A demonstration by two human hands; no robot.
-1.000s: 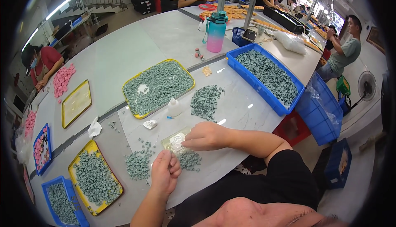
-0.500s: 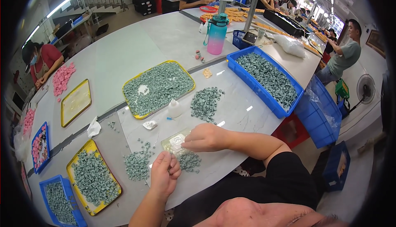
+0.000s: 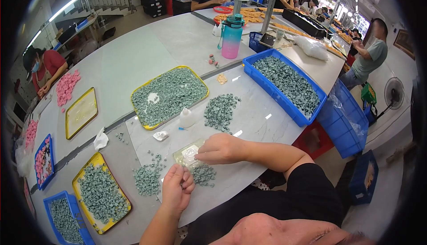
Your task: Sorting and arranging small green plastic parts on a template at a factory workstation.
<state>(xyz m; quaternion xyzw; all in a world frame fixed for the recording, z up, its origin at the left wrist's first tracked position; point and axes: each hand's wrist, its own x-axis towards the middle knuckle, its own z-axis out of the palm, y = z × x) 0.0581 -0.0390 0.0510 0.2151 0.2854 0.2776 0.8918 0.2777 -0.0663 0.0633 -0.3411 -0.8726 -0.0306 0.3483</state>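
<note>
My left hand (image 3: 177, 186) is closed, thumb against curled fingers; whatever it pinches is too small to name. Just to its right, my right hand (image 3: 222, 149) has its fingers pressed together over a clear plate (image 3: 180, 156) with a white round patch on it. Its fingertips touch or nearly touch that patch, and anything between them is hidden. A small pile of grey-green pieces (image 3: 203, 176) lies below the plate, beside my left hand. Another grey-green pile (image 3: 148, 178) is to the left, and a third pile (image 3: 221, 111) sits beyond my right hand.
A white squeeze bottle (image 3: 187, 118) and crumpled tissue (image 3: 161, 135) stand beyond the plate. Yellow-rimmed trays (image 3: 202, 81) and blue bins (image 3: 275, 94) hold more grey-green pieces. A blue-pink water bottle (image 3: 231, 38) stands at the back. Several people work around the tables.
The view has shifted very slightly. Both my hands keep nearly the same place and pose at the plate.
</note>
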